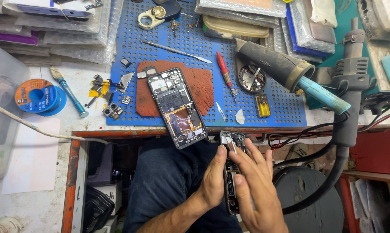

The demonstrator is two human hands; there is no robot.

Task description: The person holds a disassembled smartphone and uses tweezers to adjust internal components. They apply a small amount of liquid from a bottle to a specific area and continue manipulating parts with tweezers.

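My left hand and my right hand both grip a dark opened phone held upright over my lap, below the bench edge. The left thumb presses near its top, and the right fingers cover its right side. A second opened phone, back removed with copper flex and boards showing, lies tilted on a brown pad on the blue perforated mat, its lower end hanging over the bench edge.
A red-handled screwdriver, metal spudger, tweezers and small parts lie on the mat. A hot-air gun and fume pipe stand at right. A solder spool and a blue tool lie at left. Bubble-wrapped packets line the back.
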